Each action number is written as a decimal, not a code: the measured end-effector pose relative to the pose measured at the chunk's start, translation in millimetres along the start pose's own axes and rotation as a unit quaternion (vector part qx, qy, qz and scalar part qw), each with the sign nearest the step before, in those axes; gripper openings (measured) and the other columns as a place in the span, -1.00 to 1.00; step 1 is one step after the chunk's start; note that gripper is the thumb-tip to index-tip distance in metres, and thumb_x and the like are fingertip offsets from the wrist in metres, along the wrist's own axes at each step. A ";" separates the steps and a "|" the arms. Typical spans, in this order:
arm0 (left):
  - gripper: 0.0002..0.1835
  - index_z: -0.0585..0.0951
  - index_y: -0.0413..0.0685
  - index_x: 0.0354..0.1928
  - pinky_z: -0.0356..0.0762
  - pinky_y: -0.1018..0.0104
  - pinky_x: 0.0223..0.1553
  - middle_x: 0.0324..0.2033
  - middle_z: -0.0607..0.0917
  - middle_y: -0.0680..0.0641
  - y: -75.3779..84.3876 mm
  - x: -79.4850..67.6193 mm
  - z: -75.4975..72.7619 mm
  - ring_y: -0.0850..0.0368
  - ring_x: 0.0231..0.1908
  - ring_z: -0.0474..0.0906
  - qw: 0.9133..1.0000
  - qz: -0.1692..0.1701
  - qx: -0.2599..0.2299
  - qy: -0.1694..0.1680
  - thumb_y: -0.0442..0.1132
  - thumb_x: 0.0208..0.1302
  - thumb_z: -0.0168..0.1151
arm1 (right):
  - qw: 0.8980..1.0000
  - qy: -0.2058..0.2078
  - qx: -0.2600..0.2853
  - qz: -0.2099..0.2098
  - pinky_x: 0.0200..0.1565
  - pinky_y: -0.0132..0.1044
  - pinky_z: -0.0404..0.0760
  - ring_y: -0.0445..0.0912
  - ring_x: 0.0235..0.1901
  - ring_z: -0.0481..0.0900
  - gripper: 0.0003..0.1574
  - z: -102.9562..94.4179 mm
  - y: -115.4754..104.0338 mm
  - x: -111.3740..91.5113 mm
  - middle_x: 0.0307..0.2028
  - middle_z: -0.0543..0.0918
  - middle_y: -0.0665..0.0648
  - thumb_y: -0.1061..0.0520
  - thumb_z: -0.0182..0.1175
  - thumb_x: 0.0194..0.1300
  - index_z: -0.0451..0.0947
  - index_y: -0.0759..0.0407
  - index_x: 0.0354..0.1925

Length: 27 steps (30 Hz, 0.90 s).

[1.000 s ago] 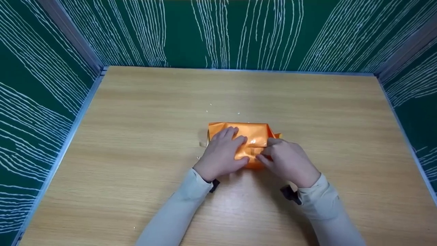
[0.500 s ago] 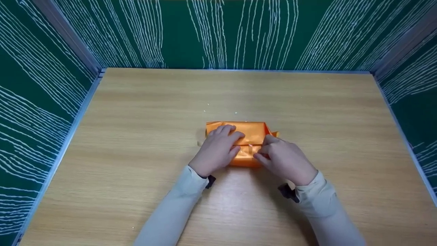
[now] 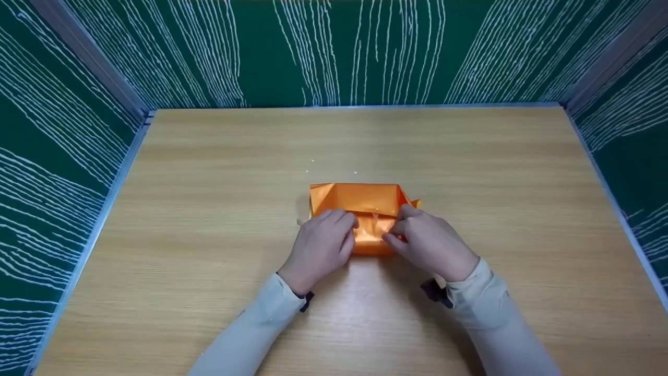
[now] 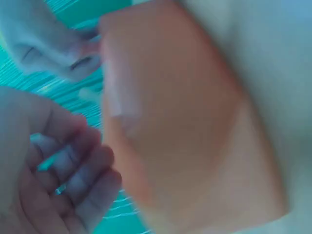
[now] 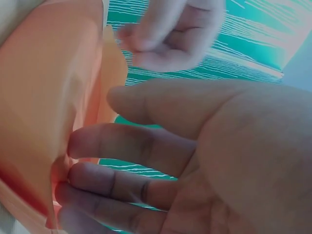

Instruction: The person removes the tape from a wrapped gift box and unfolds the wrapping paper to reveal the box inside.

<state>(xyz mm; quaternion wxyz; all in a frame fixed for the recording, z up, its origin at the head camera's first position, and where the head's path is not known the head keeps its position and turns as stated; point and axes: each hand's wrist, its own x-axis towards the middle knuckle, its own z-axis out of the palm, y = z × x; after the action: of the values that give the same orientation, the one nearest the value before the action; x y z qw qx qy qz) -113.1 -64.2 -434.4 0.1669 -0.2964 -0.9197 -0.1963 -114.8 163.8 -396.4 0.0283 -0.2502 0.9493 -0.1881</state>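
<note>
An orange, shiny paper-wrapped packet (image 3: pixel 365 197) lies on the wooden table, its folded flap crossing the top and a clear, tape-like patch (image 3: pixel 374 215) near the flap's edge. My left hand (image 3: pixel 319 241) has its fingers curled at the left part of the flap edge and appears to pinch the paper; the left wrist view is blurred there. My right hand (image 5: pixel 195 165) touches the fold at the packet's right end with extended fingertips, the thumb apart from them. What lies inside the wrapping is hidden.
Small white specks (image 3: pixel 312 161) are scattered on the table (image 3: pixel 209 209) beyond the packet. Green walls (image 3: pixel 271 52) with white streaks stand along the table's back and sides, with blue edging at the border.
My left hand has drawn back from lying flat on the packet and its fingers have curled at the flap edge. The flap edge looks slightly raised. The right hand stays at the same end.
</note>
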 end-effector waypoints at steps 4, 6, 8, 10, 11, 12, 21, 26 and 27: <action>-0.79 0.68 -0.04 -0.11 0.60 0.23 -0.10 -0.18 0.65 0.02 -11.6 -1.8 7.2 0.06 -0.14 0.57 0.997 -0.055 -0.049 -0.009 -0.38 0.40 0.08 | 1.000 0.001 0.003 0.002 -0.32 -0.20 0.57 -0.07 -0.43 0.48 -0.76 0.5 -1.2 0.7 -0.31 0.54 0.08 0.10 0.36 0.37 0.79 0.20 -0.40; -0.76 0.69 -0.06 -0.03 0.59 0.20 -0.03 -0.11 0.64 0.00 -20.1 2.3 6.5 0.04 -0.07 0.56 0.994 -0.084 -0.076 -0.011 -0.41 0.40 0.09 | 1.000 0.004 0.008 -0.002 -0.32 -0.20 0.56 -0.07 -0.43 0.48 -0.78 0.7 -1.6 0.6 -0.32 0.53 0.08 0.13 0.35 0.38 0.78 0.19 -0.40; -0.70 0.68 -0.08 0.08 0.58 0.19 0.08 -0.01 0.64 -0.01 -28.3 8.5 4.5 0.04 0.04 0.56 0.989 -0.106 -0.098 -0.015 -0.42 0.42 0.10 | 1.000 0.008 0.012 -0.007 -0.31 -0.20 0.57 -0.09 -0.42 0.48 -0.80 1.4 -1.3 0.0 -0.32 0.52 0.07 0.15 0.34 0.38 0.78 0.18 -0.39; -0.65 0.65 -0.09 0.19 0.55 0.17 0.19 0.11 0.62 -0.02 -34.2 14.5 3.2 0.03 0.15 0.54 0.987 -0.114 -0.109 -0.031 -0.42 0.46 0.08 | 1.000 0.009 0.015 -0.009 -0.32 -0.20 0.56 -0.10 -0.42 0.48 -0.81 2.2 -1.2 -0.8 -0.32 0.52 0.07 0.16 0.34 0.38 0.78 0.18 -0.38; -0.62 0.64 -0.07 0.24 0.53 0.16 0.24 0.17 0.60 -0.02 -36.5 17.3 3.7 0.03 0.21 0.53 0.986 -0.114 -0.110 -0.043 -0.41 0.48 0.07 | 1.000 0.009 0.016 -0.009 -0.32 -0.21 0.55 -0.10 -0.43 0.48 -0.81 2.5 -1.4 -1.3 -0.32 0.51 0.07 0.16 0.34 0.38 0.78 0.18 -0.39; -0.61 0.62 -0.06 0.28 0.51 0.16 0.27 0.21 0.58 -0.02 -38.3 20.1 4.5 0.04 0.25 0.51 0.986 -0.112 -0.111 -0.054 -0.39 0.50 0.06 | 1.000 0.010 0.018 -0.009 -0.32 -0.21 0.55 -0.10 -0.43 0.47 -0.81 3.0 -1.4 -1.8 -0.32 0.51 0.07 0.16 0.34 0.38 0.77 0.18 -0.39; -0.55 0.47 -0.04 0.42 0.48 0.12 0.26 0.28 0.54 -0.08 -65.9 55.3 19.5 0.02 0.17 0.54 0.973 -0.130 -0.182 -0.066 -0.34 0.56 -0.04 | 0.999 0.034 0.005 -0.022 -0.40 -0.24 0.50 -0.12 -0.52 0.43 -0.75 4.8 -2.2 -1.9 -0.38 0.45 0.04 0.17 0.35 0.35 0.72 0.17 -0.49; -0.55 0.46 -0.06 0.43 0.38 0.09 0.36 0.34 0.49 -0.10 -86.7 70.2 21.6 -0.04 0.26 0.48 0.946 -0.162 -0.253 -0.122 -0.36 0.60 -0.12 | 0.998 0.050 -0.004 -0.027 -0.43 -0.24 0.49 -0.13 -0.54 0.41 -0.75 4.4 -1.0 -1.8 -0.42 0.45 0.02 0.18 0.35 0.33 0.71 0.15 -0.51; -0.53 0.45 -0.07 0.44 0.34 0.08 0.40 0.36 0.48 -0.10 -90.4 71.7 21.8 -0.05 0.31 0.44 0.944 -0.162 -0.254 -0.136 -0.39 0.59 -0.12 | 0.998 0.053 -0.003 -0.029 -0.43 -0.24 0.49 -0.13 -0.54 0.41 -0.76 4.1 -0.6 -1.8 -0.42 0.45 0.02 0.18 0.36 0.33 0.72 0.14 -0.51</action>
<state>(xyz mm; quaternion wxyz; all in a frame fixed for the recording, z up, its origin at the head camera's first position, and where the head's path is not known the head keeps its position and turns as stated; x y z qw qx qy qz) -227.5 -87.3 -446.7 -0.0746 -0.1999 -0.8888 -0.4057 -112.3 162.8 -400.1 -0.0282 -0.2671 0.9426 -0.1985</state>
